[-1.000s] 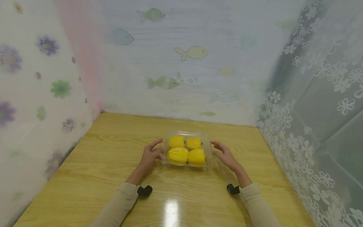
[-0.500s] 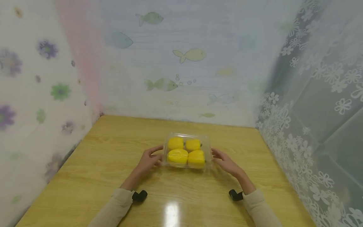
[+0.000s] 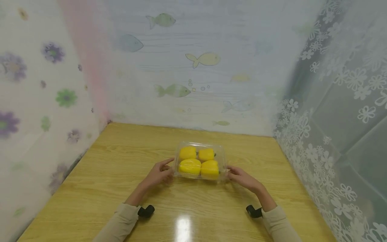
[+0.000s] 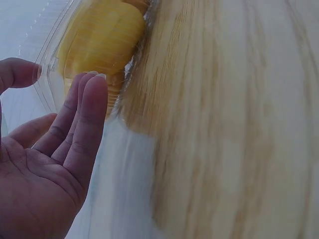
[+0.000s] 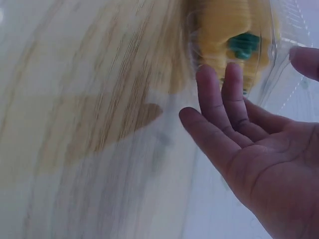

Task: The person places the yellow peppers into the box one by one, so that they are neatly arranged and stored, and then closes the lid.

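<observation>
A clear plastic clamshell box (image 3: 223,158) with several yellow bell peppers (image 3: 189,166) inside lies on the wooden table. At its left end is my left hand (image 3: 158,173), fingers fairly straight. In the left wrist view the thumb (image 4: 22,73) is at the box's rim, with the other fingertips right by the side wall. My right hand (image 3: 243,178) is at the opposite end. The right wrist view shows its fingers spread and slightly bent beside the box, with the thumb tip at the rim. A green stem (image 5: 244,45) shows through the plastic there.
The table (image 3: 121,151) has a pale wood grain and a bright light reflection near its front. A fish-patterned sheet (image 3: 196,33) stands behind it. Flowered sheets flank the left and right sides. A black camera mount sits at each wrist.
Both hands have slid a little toward the person along the ends of the box. The box and its peppers stay in about the same place; the head view has tilted slightly.
</observation>
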Motion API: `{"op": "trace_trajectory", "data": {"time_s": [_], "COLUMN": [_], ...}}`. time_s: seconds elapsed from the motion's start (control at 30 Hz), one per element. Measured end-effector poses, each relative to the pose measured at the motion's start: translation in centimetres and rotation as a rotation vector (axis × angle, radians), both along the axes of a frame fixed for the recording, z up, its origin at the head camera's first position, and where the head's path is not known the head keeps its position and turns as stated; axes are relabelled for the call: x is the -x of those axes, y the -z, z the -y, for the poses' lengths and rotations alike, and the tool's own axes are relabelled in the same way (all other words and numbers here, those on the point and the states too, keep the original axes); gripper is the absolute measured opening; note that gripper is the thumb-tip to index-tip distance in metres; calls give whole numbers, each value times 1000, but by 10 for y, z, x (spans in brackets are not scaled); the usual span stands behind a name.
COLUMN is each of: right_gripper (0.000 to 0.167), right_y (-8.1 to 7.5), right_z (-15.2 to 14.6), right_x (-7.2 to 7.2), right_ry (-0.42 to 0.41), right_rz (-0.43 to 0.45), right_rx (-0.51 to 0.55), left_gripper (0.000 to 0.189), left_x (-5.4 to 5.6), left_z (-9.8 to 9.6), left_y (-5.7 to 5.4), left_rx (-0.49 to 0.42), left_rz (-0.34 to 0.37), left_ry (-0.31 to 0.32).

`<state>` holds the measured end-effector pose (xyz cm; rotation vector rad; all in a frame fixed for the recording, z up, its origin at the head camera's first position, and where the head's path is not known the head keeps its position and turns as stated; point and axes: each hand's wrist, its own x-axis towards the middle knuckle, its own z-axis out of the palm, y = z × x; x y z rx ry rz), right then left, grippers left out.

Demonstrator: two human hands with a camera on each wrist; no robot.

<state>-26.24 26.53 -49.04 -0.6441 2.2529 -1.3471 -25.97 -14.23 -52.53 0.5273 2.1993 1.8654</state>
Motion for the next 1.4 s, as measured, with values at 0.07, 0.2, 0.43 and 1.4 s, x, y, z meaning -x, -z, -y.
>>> {"op": "trace_trajectory", "data": {"time_s": [0.07, 0.2, 0.43, 1.4], "right_gripper": [64, 68, 69, 72], "right_y": [0, 0, 1, -1], "right_z": [0, 0, 1, 6], "right_x": [0, -1, -4, -10], "right_ry": [4, 15, 64, 126], "right_rz": [20, 78, 161, 182], "right_rx": [17, 76, 153, 187], "left_gripper": [64, 65, 67, 73], "left_x": [0, 1, 1, -2], "left_z": [0, 0, -1, -8], "left_y": [-1, -1, -2, 6], "left_rx": [-11, -29, -59, -121], "left_rz": [10, 47, 92, 139], "left_ry": [7, 4, 14, 11]}}
